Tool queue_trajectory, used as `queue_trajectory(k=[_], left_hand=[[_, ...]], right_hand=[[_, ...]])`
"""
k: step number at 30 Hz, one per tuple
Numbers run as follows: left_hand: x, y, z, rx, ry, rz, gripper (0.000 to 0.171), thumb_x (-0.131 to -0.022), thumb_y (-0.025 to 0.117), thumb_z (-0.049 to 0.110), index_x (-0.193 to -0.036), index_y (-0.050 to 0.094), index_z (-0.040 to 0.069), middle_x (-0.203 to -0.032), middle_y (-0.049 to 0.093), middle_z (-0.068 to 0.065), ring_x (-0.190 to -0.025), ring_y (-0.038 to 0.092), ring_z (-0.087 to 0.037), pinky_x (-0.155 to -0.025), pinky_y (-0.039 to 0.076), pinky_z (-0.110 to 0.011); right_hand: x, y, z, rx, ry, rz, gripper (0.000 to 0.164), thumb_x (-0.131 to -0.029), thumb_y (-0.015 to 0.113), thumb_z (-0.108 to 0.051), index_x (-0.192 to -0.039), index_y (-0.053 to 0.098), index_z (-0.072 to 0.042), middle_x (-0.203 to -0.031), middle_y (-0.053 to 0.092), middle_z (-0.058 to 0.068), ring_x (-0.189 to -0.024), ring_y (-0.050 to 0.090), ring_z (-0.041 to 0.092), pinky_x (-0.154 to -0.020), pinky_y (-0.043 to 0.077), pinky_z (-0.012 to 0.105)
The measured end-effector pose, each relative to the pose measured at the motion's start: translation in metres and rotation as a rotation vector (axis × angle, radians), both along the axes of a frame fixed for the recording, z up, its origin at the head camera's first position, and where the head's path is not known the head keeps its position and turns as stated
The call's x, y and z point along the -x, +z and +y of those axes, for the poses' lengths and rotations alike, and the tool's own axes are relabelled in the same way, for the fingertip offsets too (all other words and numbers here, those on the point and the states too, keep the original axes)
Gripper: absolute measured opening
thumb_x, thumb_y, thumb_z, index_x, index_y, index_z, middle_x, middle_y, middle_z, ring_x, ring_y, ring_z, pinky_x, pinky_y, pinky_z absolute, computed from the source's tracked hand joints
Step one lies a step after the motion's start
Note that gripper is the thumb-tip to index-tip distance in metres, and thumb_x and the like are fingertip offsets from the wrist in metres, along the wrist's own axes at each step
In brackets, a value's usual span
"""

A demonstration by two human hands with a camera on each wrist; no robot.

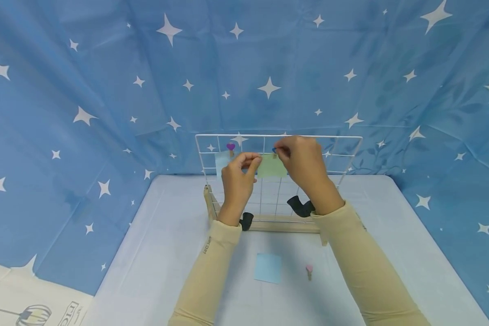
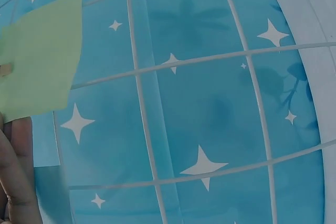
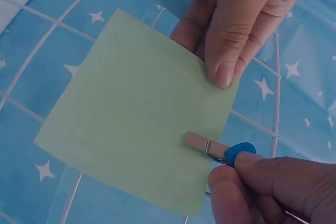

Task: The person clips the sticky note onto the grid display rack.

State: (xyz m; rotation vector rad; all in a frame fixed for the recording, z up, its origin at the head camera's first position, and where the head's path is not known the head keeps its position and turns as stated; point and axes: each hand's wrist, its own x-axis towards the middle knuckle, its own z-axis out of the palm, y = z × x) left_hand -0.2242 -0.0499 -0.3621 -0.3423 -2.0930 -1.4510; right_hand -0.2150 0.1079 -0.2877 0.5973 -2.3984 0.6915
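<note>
Creased blue cloth (image 1: 269, 59) with pale stars hangs behind a smooth pale table (image 1: 167, 253).

Nearest are two beige sleeves (image 1: 372, 271); past them a flat light-blue paper square (image 1: 267, 268) and a small wooden clip with a pink top (image 1: 309, 271) lie near each other on the table. Beyond, a plain wooden stand (image 1: 277, 227) carries a thin white wire grid (image 1: 322, 136). Against its upper part, between the hands, is thin matte green paper (image 3: 131, 114), four-cornered with slightly bowed edges. The left hand (image 1: 238, 179) pinches one corner between thumb and fingers. The right hand (image 1: 303, 160) has thumb and finger clamped on the rounded top of a blue-topped clip (image 3: 216, 149), whose wooden tip overlaps the paper near its edge; whether it also bites a wire, I cannot tell. Farther left, a purple heart clip (image 1: 230, 147) holds a light-blue sheet (image 1: 221, 164).
</note>
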Motion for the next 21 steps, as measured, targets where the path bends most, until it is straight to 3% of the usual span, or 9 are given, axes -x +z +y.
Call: queue_trajectory(k=[5, 10, 15, 21], left_hand=[[0.0, 0.0, 0.0, -0.003, 0.006, -0.005, 0.02, -0.098, 0.066, 0.028, -0.103, 0.075, 0.012, -0.09, 0.075, -0.002, -0.077, 0.069, -0.013, -0.055, 0.056, -0.023], [-0.001, 0.001, 0.001, -0.02, 0.015, -0.001, 0.018, -0.097, 0.068, 0.026, -0.102, 0.075, 0.011, -0.088, 0.075, -0.002, -0.078, 0.07, -0.013, -0.054, 0.056, -0.022], [-0.003, 0.001, 0.0, -0.035, 0.018, -0.002, 0.018, -0.096, 0.07, 0.024, -0.102, 0.076, 0.009, -0.088, 0.075, -0.004, -0.078, 0.071, -0.014, -0.055, 0.056, -0.021], [-0.008, 0.001, -0.003, -0.047, 0.021, -0.011, 0.017, -0.094, 0.071, 0.022, -0.103, 0.075, 0.008, -0.092, 0.075, -0.004, -0.081, 0.071, -0.014, -0.058, 0.057, -0.021]], right_hand=[[-0.001, -0.004, -0.003, -0.027, -0.051, 0.091, 0.012, -0.093, 0.069, -0.003, -0.102, 0.075, 0.002, -0.091, 0.074, 0.017, -0.07, 0.069, 0.03, -0.061, 0.056, 0.04], [-0.001, -0.005, -0.002, -0.025, -0.112, 0.176, 0.013, -0.089, 0.076, -0.01, -0.092, 0.072, 0.002, -0.081, 0.074, 0.016, -0.06, 0.065, 0.029, -0.05, 0.051, 0.039], [0.002, -0.009, 0.002, 0.036, -0.133, 0.177, 0.015, -0.087, 0.079, -0.012, -0.084, 0.07, 0.001, -0.073, 0.069, 0.015, -0.059, 0.063, 0.028, -0.051, 0.049, 0.039], [0.002, -0.018, 0.014, 0.138, -0.097, 0.185, 0.015, -0.086, 0.078, -0.008, -0.089, 0.069, 0.003, -0.076, 0.069, 0.016, -0.065, 0.065, 0.029, -0.058, 0.053, 0.041]])
